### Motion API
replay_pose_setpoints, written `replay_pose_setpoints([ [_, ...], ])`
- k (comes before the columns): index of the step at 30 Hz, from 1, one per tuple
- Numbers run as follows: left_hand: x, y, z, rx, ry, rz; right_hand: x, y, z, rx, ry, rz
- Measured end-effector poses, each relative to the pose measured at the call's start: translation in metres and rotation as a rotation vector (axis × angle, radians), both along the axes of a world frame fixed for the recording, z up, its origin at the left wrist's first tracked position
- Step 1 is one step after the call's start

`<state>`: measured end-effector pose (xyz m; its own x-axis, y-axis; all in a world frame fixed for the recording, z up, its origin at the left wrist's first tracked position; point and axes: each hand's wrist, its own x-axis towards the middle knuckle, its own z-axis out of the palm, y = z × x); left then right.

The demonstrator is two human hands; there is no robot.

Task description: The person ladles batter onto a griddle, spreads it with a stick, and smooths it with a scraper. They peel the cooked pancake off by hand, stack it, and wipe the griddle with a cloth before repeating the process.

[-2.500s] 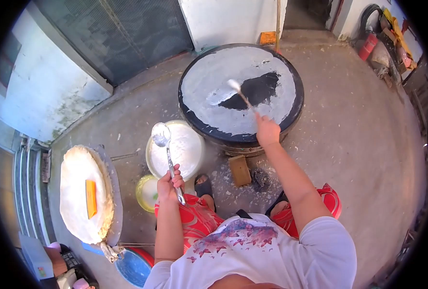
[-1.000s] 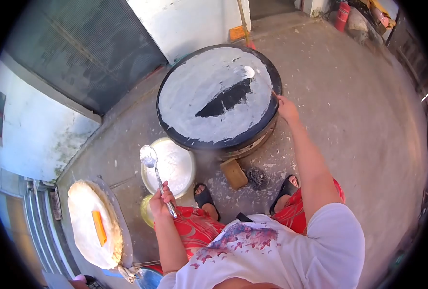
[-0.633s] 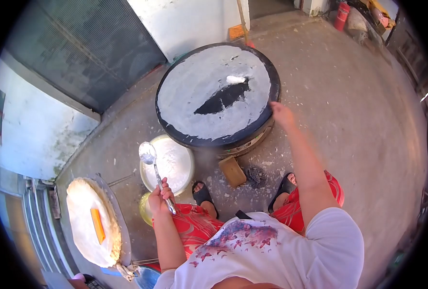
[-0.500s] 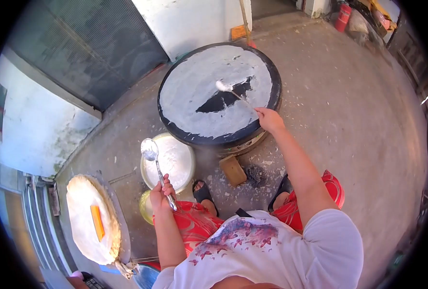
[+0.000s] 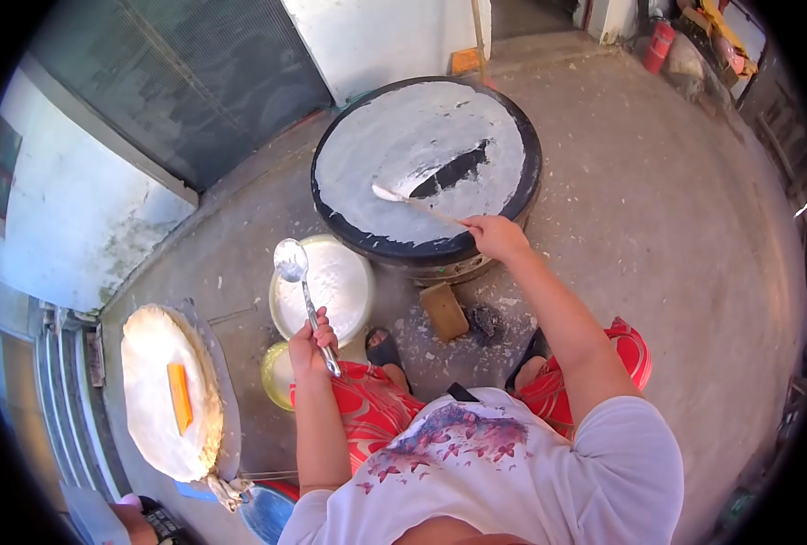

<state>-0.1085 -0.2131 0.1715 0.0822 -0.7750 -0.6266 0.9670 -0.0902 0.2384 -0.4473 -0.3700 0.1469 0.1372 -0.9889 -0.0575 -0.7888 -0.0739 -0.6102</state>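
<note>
A large round black griddle carries a thin pale batter layer, with a dark bare patch right of its centre. My right hand is closed on the handle of a spreader, whose white-coated head lies on the batter left of the patch. In my left hand is a metal ladle, held with its bowl up over the edge of a tub of white batter. A smaller yellowish bowl sits beside that tub, partly behind my left hand.
At the left lies a stack of flat round sheets with an orange block on top. A brown block and a dark scrubber are between my feet. A red extinguisher stands at the back right.
The spreader head has swept left and toward me, and the bare patch has become smaller. My right hand has moved slightly left. My left hand still holds the ladle.
</note>
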Motion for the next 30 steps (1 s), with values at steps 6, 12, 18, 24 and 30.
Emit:
replay_pose_setpoints([
  [6, 0.002, 0.005, 0.001, -0.01, -0.018, 0.0, -0.007, 0.029, 0.013, -0.33, 0.219, -0.058],
  [12, 0.005, 0.003, -0.002, -0.008, 0.022, -0.02, 0.05, 0.062, -0.041, -0.494, 0.365, 0.071],
  [18, 0.006, 0.006, -0.004, -0.001, -0.007, -0.021, 0.011, 0.038, -0.028, -0.363, 0.355, -0.154],
  [24, 0.005, 0.003, -0.001, 0.0, 0.006, -0.01, 0.016, 0.063, -0.043, -0.471, 0.261, 0.097],
  [30, 0.008, 0.003, -0.007, 0.003, 0.01, -0.048, -0.024, 0.03, -0.034, -0.313, 0.247, -0.357],
])
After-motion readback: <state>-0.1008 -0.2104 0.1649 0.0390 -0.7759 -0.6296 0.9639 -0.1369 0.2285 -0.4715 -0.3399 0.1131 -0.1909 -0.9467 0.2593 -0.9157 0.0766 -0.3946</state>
